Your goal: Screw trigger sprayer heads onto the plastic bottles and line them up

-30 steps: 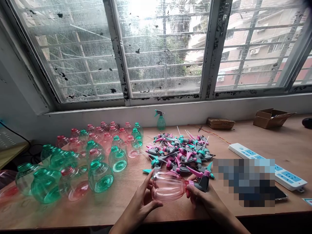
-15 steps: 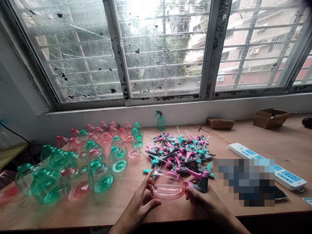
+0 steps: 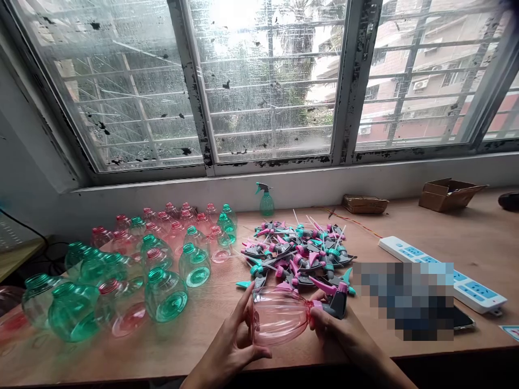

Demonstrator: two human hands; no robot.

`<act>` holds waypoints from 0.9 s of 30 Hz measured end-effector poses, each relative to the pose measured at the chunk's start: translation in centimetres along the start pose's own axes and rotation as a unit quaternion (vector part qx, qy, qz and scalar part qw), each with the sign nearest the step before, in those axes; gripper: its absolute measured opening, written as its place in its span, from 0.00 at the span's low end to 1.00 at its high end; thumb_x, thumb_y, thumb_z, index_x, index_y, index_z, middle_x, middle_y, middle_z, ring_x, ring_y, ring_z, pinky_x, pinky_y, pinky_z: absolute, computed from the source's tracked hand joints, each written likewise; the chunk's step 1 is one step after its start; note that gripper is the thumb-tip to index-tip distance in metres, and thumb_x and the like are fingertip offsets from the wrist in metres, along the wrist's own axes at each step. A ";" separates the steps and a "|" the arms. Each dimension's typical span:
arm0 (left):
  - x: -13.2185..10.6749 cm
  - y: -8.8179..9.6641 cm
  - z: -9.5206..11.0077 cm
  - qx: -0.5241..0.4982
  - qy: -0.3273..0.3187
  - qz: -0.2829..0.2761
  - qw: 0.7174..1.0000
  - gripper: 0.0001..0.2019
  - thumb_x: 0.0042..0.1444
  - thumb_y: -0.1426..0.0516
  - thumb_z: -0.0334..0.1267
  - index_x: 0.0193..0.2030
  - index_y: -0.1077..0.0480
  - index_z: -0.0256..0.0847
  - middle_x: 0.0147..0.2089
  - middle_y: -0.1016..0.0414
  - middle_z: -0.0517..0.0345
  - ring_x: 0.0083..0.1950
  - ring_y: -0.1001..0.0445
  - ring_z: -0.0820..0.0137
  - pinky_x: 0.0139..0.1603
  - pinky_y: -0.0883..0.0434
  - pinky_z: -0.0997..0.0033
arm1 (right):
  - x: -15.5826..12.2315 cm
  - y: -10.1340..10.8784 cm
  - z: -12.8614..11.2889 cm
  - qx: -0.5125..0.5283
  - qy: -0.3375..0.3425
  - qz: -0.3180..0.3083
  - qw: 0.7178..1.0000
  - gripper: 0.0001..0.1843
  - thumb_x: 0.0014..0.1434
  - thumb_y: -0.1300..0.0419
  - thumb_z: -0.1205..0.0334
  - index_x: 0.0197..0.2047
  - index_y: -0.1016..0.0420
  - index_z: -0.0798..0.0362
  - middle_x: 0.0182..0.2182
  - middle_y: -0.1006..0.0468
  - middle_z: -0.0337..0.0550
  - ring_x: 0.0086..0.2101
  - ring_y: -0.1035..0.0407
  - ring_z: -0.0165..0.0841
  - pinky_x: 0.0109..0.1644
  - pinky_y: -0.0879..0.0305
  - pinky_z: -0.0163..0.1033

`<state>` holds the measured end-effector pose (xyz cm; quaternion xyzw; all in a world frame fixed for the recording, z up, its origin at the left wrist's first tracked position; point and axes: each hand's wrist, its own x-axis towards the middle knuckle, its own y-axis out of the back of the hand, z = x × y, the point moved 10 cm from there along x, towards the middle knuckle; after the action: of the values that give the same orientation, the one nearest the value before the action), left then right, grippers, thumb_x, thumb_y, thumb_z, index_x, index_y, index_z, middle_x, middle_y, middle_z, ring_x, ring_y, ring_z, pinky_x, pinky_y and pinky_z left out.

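Note:
A clear pink spray bottle (image 3: 279, 319) lies sideways between my hands near the table's front edge, its base toward the left. My left hand (image 3: 237, 329) is around the base, fingers behind it and thumb below. The fingers of my right hand (image 3: 330, 324) are closed on the pink collar at the neck, where a grey and pink trigger sprayer head (image 3: 335, 302) is fitted. Just beyond my hands lies a heap of loose sprayer heads (image 3: 300, 254) in pink, teal and grey, with thin white tubes sticking out.
Several open green and pink bottles (image 3: 166, 294) stand upright on the left of the wooden table (image 3: 194, 346). An assembled green spray bottle (image 3: 266, 202) stands by the wall. Rightward are a power strip (image 3: 446, 275), a phone (image 3: 462, 319) partly blurred out, and cardboard boxes (image 3: 448, 195).
The pink bottle's base has turned and tipped slightly lower in my left hand. My right hand keeps its hold at the collar. The view has shifted slightly.

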<state>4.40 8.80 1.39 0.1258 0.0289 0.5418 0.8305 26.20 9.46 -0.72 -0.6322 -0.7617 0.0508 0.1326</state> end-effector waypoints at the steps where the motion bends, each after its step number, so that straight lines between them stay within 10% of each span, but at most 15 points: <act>1: 0.0 0.0 -0.1 -0.007 0.007 0.001 1.000 0.55 0.49 0.28 0.37 0.77 0.56 0.60 0.65 0.32 0.54 0.71 0.41 0.50 0.75 0.48 0.51 | 0.0 0.0 0.0 -0.001 -0.003 0.003 1.000 0.21 0.57 0.30 0.42 0.38 0.30 0.51 0.23 0.20 0.37 0.18 0.33 0.29 0.22 0.36 0.34; 10: 0.5 -0.5 -0.7 0.013 -0.022 -0.026 0.999 0.52 0.56 0.32 0.43 0.78 0.63 0.56 0.45 0.28 0.58 0.48 0.29 0.62 0.63 0.34 0.58 | -0.1 0.3 -0.1 -0.014 -0.007 0.021 1.000 0.21 0.58 0.31 0.42 0.36 0.28 0.51 0.24 0.21 0.37 0.19 0.32 0.28 0.22 0.38 0.32; 18: 0.6 -0.3 -0.9 0.013 -0.055 -0.013 0.998 0.47 0.60 0.36 0.46 0.77 0.61 0.58 0.52 0.32 0.56 0.42 0.30 0.70 0.60 0.32 0.58 | -0.1 0.1 -0.4 -0.014 -0.004 0.021 1.000 0.22 0.57 0.31 0.42 0.34 0.28 0.52 0.25 0.22 0.38 0.19 0.32 0.29 0.23 0.37 0.34; 27: 0.4 -0.5 -0.4 -0.030 -0.021 -0.009 0.999 0.48 0.57 0.32 0.40 0.77 0.54 0.52 0.71 0.37 0.48 0.72 0.40 0.51 0.76 0.48 0.50 | 0.0 0.4 0.0 -0.017 -0.003 0.026 1.000 0.21 0.58 0.31 0.43 0.35 0.28 0.52 0.24 0.21 0.37 0.19 0.32 0.29 0.23 0.40 0.33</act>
<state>4.89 9.01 0.92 0.1124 -0.0039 0.5321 0.8392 26.62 9.52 -0.83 -0.6536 -0.7464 0.0430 0.1178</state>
